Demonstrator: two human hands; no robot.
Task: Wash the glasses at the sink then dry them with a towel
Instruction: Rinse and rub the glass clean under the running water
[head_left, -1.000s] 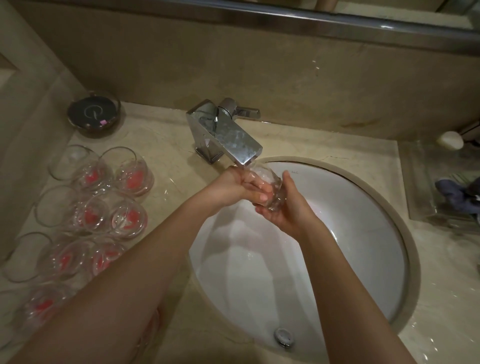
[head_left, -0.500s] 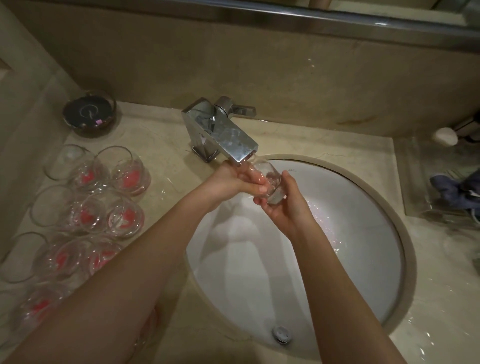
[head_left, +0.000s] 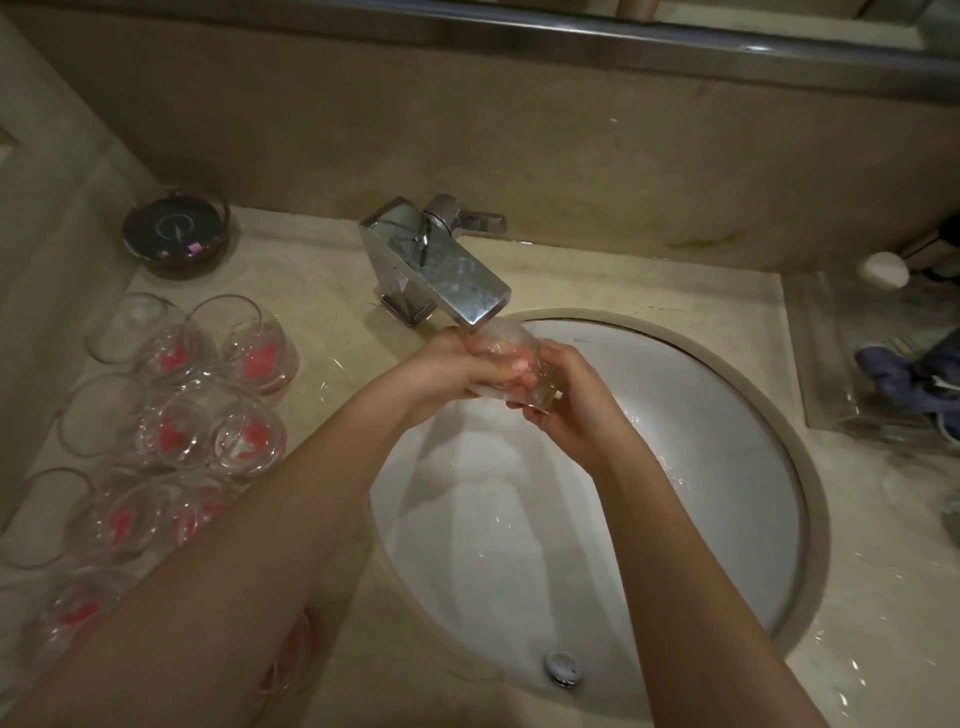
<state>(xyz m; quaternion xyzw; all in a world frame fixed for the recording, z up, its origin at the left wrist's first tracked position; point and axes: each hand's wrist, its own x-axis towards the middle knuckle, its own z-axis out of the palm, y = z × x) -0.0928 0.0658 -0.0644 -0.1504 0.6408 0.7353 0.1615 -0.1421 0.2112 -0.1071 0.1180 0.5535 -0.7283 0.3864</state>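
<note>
Both hands hold one clear glass (head_left: 511, 340) right under the spout of the chrome tap (head_left: 441, 270), over the white sink (head_left: 701, 467). My left hand (head_left: 457, 371) wraps the glass from the left, its fingers curled over the side. My right hand (head_left: 566, 395) cups the base from the right. Water wets the basin. Several more clear glasses (head_left: 244, 436) with red marks inside lie on the counter at the left, partly hidden by my left forearm.
A dark round dish (head_left: 175, 228) stands at the back left of the beige counter (head_left: 311, 291). At the right, a clear tray (head_left: 831, 374) holds a blue cloth (head_left: 904, 374), with a white soap-like lump (head_left: 883, 269) behind it. The sink drain (head_left: 561, 666) lies near the front.
The glass has tipped and shifted a little left under the spout, and my hands have closed further round it. More splashed water shows in the basin.
</note>
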